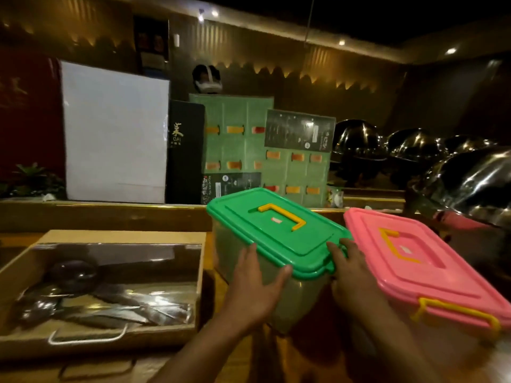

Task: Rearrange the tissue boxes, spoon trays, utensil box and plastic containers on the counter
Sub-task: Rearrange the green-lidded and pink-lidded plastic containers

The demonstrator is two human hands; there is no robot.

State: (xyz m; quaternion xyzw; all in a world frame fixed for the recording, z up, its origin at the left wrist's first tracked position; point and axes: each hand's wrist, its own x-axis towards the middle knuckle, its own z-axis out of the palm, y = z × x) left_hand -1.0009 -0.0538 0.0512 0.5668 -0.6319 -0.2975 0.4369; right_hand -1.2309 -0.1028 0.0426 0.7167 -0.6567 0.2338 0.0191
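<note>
A clear plastic container with a green lid (276,230) and a yellow handle stands on the counter in the middle. My left hand (255,283) presses flat against its near side wall. My right hand (351,272) grips its near right corner under the lid's rim. Touching it on the right sits a second container with a pink lid (420,261) and yellow clips. At the left is a wooden utensil box (110,236) with a clear cover; ladles and spoons (83,299) lie inside it.
Behind the counter's raised ledge (110,208) stand a white board (116,134), a black menu (185,153) and green menu sheets (235,139). Shiny steel dome covers (414,150) fill the back right. A small plant (30,178) sits at the far left.
</note>
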